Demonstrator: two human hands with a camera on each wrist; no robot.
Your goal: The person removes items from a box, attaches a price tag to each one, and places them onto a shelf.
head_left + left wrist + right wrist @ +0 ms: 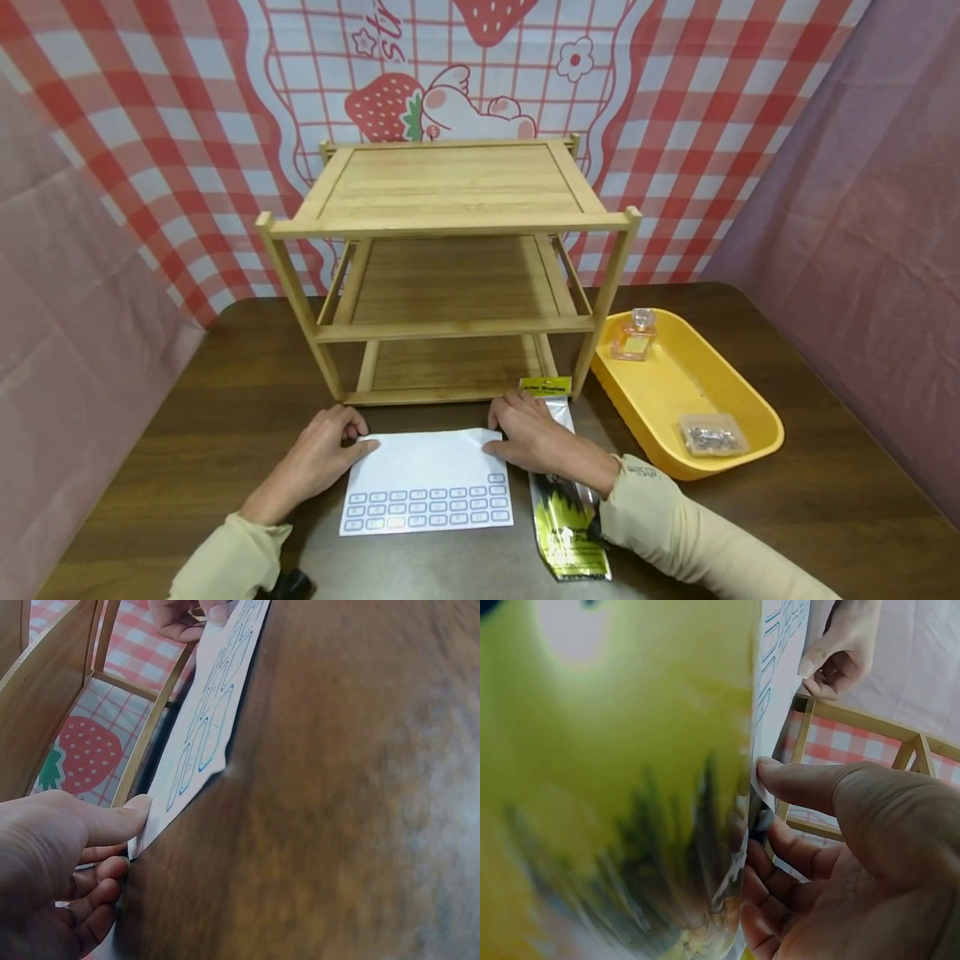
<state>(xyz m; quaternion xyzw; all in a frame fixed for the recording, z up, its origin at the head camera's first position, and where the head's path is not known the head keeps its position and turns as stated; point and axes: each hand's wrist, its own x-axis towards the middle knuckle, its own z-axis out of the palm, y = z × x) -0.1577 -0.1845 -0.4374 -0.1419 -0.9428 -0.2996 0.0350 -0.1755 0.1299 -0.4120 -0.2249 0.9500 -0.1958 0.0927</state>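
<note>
Dark wooden table (225, 392), white sticker sheet (427, 483) flat, left hand (322, 454) and right hand (536, 437) pinching its far corners

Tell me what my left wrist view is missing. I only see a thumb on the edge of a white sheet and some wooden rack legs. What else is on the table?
Observer: A yellow tray sits to the right of the wooden rack, holding a small perfume bottle and a clear packet.
Operator: Where's the other hand?
Observer: The right hand touches the white sheet at its far right corner; the left hand is at the far left corner.
Operator: Anything under that right arm?
Observer: Yes, a shiny black-and-yellow package lies beside the sheet, partly under the wrist.
Operator: Is the rack loaded?
Observer: No, all its shelves look bare.
</note>
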